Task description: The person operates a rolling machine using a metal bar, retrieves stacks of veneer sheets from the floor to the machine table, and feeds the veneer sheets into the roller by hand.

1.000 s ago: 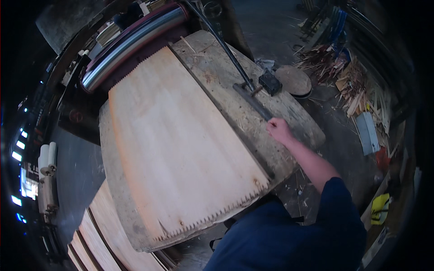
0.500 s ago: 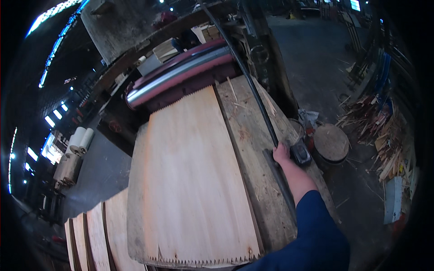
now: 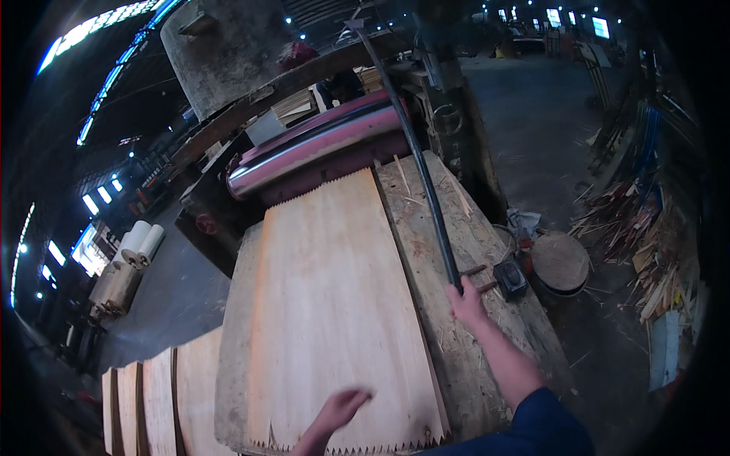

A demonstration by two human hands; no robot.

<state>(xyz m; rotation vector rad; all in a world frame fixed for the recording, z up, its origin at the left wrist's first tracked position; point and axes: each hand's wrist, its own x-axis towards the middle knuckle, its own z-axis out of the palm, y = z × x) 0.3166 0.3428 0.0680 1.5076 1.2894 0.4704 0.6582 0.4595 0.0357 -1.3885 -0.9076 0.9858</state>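
1. The right hand [image 3: 468,305] has its fingers clamped around the lower end of a long dark rod [image 3: 426,186]; a second ago it was on a grey bar, so its hold has shifted to the rod
2. The left hand [image 3: 342,409] has just come into view over the near part of the wood sheet [image 3: 334,289]; its fingers are bent and blurred, and I cannot tell whether they are closed or touching the wood
3. The sheet lies flat on the counter [image 3: 234,342], its toothed far edge near the pink roller [image 3: 319,146]
4. With these changes, the right hand is occupied by the rod while the left is at the sheet
5. A black block [image 3: 510,277] sits just beside the right hand, on the counter's right side
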